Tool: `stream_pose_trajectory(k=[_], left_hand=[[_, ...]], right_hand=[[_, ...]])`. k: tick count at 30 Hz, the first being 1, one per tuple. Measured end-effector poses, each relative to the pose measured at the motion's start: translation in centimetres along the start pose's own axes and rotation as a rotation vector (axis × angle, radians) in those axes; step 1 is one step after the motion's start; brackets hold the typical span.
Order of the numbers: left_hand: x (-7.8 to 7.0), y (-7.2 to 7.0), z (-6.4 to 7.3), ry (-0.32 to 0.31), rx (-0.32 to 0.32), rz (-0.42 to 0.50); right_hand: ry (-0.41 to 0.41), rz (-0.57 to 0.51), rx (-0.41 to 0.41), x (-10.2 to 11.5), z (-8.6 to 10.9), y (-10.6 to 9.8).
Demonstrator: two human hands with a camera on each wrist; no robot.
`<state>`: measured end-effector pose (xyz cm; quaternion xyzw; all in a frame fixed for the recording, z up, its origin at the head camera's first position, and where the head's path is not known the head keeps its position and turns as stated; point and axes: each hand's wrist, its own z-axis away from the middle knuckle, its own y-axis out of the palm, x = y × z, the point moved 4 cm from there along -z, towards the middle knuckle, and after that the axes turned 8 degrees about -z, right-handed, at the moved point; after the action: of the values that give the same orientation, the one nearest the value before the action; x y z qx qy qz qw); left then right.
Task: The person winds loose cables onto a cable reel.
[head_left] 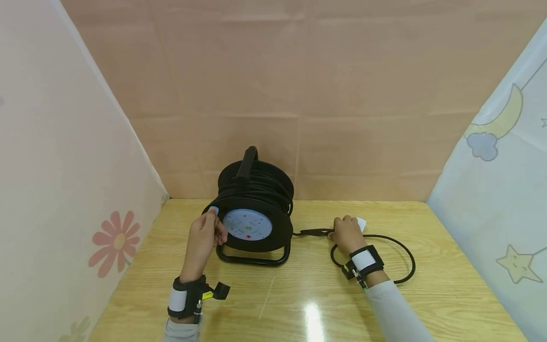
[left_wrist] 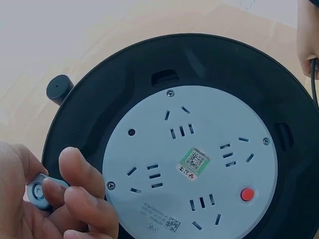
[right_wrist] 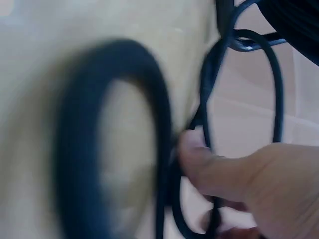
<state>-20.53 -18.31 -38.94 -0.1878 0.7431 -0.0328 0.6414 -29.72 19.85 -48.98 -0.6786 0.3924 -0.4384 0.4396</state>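
Note:
A black cable reel (head_left: 273, 221) stands on the table, its cord wound between two round flanges. Its pale blue socket face (left_wrist: 229, 119) carries several socket outlets and a red button (left_wrist: 246, 194). My left hand (head_left: 205, 232) is at the reel's left rim and pinches a small pale grey-blue winding knob (left_wrist: 39, 193) between thumb and fingers. To the right of the reel, my right hand (head_left: 347, 233) grips loops of black cable (right_wrist: 206, 99), the thumb pressed on the strands. A white piece (head_left: 361, 223), perhaps a plug, shows beyond that hand; most of it is hidden.
The wooden table (head_left: 265, 304) ends at a tan backdrop (head_left: 363, 118). Printed cloth walls stand at left and right. A loose cable loop (head_left: 408, 254) lies to the right of my right wrist. The reel's black carry handle (head_left: 247, 166) sticks up at its top.

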Motion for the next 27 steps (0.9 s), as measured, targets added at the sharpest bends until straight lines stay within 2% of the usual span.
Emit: stream_pose_trajectory(k=[4, 7, 11, 17, 24, 27], left_hand=[[-0.1, 0.1, 0.0, 0.001, 0.007, 0.0], [-0.2, 0.2, 0.0, 0.005, 0.007, -0.004], [-0.1, 0.1, 0.1, 0.009, -0.006, -0.011], [-0.1, 0.1, 0.1, 0.021, -0.014, 0.006], [-0.4, 0.4, 0.1, 0.029, -0.019, 0.018], [-0.4, 0.4, 0.2, 0.032, -0.023, 0.02]], right_hand=[[-0.082, -0.008, -0.126, 0.0, 0.5, 0.3], [-0.149, 0.008, -0.173, 0.4, 0.9, 0.5], [-0.202, 0.068, -0.144, 1.0, 1.5, 0.4], [-0.194, 0.064, -0.075, 1.4, 2.5, -0.3], [-0.22, 0.144, -0.154, 1.5, 2.8, -0.4], [-0.2, 0.104, -0.146, 1.5, 2.9, -0.3]])
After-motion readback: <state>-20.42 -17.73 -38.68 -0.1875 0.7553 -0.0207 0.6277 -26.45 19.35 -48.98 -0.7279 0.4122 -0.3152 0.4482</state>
